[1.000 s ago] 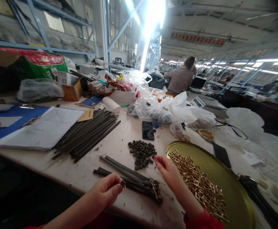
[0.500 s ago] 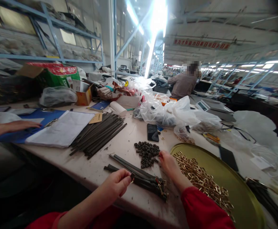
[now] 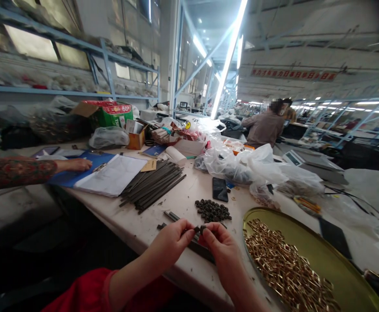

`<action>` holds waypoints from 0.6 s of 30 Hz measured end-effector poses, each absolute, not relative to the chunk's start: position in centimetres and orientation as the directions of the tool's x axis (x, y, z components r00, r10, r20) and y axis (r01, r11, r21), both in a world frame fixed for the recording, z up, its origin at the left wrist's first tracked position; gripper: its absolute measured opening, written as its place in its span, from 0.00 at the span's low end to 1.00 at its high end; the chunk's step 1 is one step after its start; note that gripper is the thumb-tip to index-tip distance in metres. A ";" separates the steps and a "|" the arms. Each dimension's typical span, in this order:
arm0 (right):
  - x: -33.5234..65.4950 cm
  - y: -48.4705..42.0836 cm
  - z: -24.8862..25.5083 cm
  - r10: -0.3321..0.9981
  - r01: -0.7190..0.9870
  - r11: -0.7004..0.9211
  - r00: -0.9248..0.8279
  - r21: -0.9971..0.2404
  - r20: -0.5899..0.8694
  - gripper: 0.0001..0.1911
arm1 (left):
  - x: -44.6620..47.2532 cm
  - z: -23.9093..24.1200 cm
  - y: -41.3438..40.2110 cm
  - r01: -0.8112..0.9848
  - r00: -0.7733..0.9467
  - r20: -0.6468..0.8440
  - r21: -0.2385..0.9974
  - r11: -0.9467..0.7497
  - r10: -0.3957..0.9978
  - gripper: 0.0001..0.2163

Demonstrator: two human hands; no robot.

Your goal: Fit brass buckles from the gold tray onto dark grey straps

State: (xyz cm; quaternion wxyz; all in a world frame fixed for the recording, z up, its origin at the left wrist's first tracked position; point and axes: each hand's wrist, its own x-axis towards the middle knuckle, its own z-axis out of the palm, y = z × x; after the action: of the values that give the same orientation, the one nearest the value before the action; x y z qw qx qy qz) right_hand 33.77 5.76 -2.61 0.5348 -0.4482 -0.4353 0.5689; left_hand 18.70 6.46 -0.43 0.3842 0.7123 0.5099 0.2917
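My left hand (image 3: pixel 171 240) is closed in a pinch on a dark strap, of which only the tip (image 3: pixel 196 229) shows. Facing it, my right hand (image 3: pixel 220 242) pinches a small dark loop (image 3: pixel 202 229); the two pieces almost meet, and I cannot tell whether they touch. Just beyond the fingers lies a heap of similar dark loops (image 3: pixel 212 211). Beneath my hands is a bundle of dark straps (image 3: pixel 173 216), mostly hidden by them. To the right, gold metal buckles (image 3: pixel 286 260) fill one side of a round olive-gold tray (image 3: pixel 338 255).
A pile of dark strips (image 3: pixel 158 184) lies left of centre, beside white papers (image 3: pixel 109 175) on a blue folder. Another person's hand (image 3: pixel 79 164) rests there. Behind the loops are a phone (image 3: pixel 220 189) and plastic bags (image 3: pixel 257 160). A person (image 3: pixel 264 125) is farther back.
My right hand has left the heap of loops with one loop and come over to my left hand. The other person's hand has closed up over the folder. The view has shifted.
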 end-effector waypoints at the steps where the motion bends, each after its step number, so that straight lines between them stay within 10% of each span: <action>1: 33.8 5.7 -2.7 0.999 -0.082 0.049 -0.006 -0.995 0.050 0.10 | 18.5 -0.4 6.3 0.544 0.313 0.018 0.816 -0.194 0.950 0.10; 5: 34.1 5.7 -2.9 0.971 0.287 0.240 -0.057 -0.927 0.234 0.05 | 18.1 -0.1 5.9 0.651 0.328 -0.052 0.736 -0.186 0.943 0.08; 10: 34.2 6.6 -3.6 0.979 0.111 -0.017 -0.202 -0.994 -0.039 0.11 | 17.9 -0.1 6.1 0.635 0.357 -0.100 0.755 -0.163 0.929 0.09; 18: 33.5 7.3 -6.0 0.996 0.034 -0.035 -0.087 -0.999 -0.038 0.13 | 18.1 -2.4 7.4 0.607 0.307 -0.180 0.793 -0.047 0.935 0.08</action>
State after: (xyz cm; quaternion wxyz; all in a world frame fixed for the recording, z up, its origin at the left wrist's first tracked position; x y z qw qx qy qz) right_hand 33.48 7.27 -6.01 0.4603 -0.4948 -0.5204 0.5220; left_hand 18.06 7.42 -2.43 0.4116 0.6958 0.5541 0.1987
